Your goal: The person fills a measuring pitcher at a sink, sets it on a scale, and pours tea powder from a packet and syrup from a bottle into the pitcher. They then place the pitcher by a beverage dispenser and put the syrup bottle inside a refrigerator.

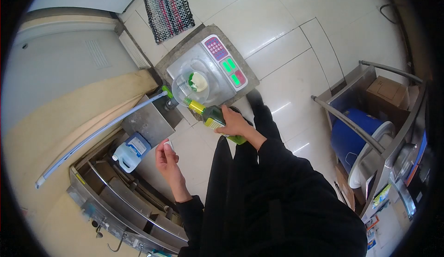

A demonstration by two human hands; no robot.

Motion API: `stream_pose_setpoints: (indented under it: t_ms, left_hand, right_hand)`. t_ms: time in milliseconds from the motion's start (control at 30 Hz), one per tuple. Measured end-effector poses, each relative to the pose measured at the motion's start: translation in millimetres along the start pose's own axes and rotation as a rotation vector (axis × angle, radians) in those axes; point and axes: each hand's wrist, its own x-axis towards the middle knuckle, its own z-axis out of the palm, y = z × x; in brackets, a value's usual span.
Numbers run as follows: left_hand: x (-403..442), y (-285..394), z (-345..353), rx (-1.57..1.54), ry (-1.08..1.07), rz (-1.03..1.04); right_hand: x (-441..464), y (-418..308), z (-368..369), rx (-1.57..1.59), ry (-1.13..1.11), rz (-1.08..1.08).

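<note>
A dark green bottle (213,117) with a yellow neck lies tilted in my right hand (235,122), its mouth at the near rim of a clear container (203,97). Inside the container is a white and green substance (198,82). The container stands on a digital scale (217,67) with lit green displays. My left hand (169,162), lower left of the bottle, pinches a small white object (169,144), perhaps a cap; its details are too small to tell.
A blue jug (132,152) stands at the left beside metal shelving (134,206). A long blue-white pole (101,136) leans there. A woven mat (169,9) lies beyond the scale. At the right, a metal rack (349,118) holds a blue barrel (356,134) and a cardboard box (387,92).
</note>
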Motion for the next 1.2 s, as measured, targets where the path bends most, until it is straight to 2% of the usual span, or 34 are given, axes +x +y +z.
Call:
stream_pose_setpoints:
  t_ms: [1200]
  left_hand:
    - [-0.7, -3.2, -2.1, 0.032, 0.01, -0.016]
  right_hand:
    - [-2.9, -3.4, -0.7, 0.029, -0.004, 0.031]
